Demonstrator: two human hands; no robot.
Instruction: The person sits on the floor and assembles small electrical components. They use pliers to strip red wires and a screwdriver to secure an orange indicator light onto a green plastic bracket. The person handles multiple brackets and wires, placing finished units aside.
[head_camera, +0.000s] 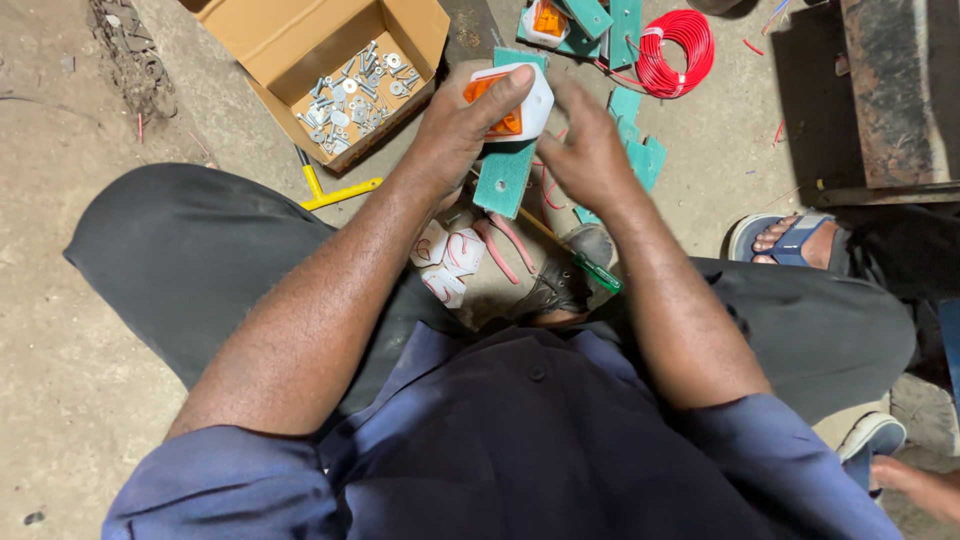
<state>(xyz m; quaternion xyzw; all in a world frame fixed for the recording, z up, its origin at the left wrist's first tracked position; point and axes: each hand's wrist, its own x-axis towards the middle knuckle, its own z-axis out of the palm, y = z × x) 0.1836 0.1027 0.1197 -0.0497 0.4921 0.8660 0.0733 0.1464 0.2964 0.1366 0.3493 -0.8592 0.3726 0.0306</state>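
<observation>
Left hand (455, 125): closed around a white-cased lamp unit with an orange lens (517, 100), thumb laid across the lens, the unit held above a green board strip (505, 175) that runs down and away beneath it. Right hand (590, 150): just beside the lamp unit on its right, fingers loosely spread and blurred; whether it touches the unit cannot be told. Below both hands, on the ground between the knees: several white lamp casings with red wire loops (445, 260); a green-handled screwdriver (597, 270) near the right forearm. Beyond the left hand: an open cardboard box (290, 40) holding loose bolts, nuts and washers (350, 95); a yellow tool handle (335, 192) beside it. Beyond the right hand: a coil of red wire (675, 50), more green board pieces (640, 150). Well right of the right hand: another person's sandalled foot (790, 238).
</observation>
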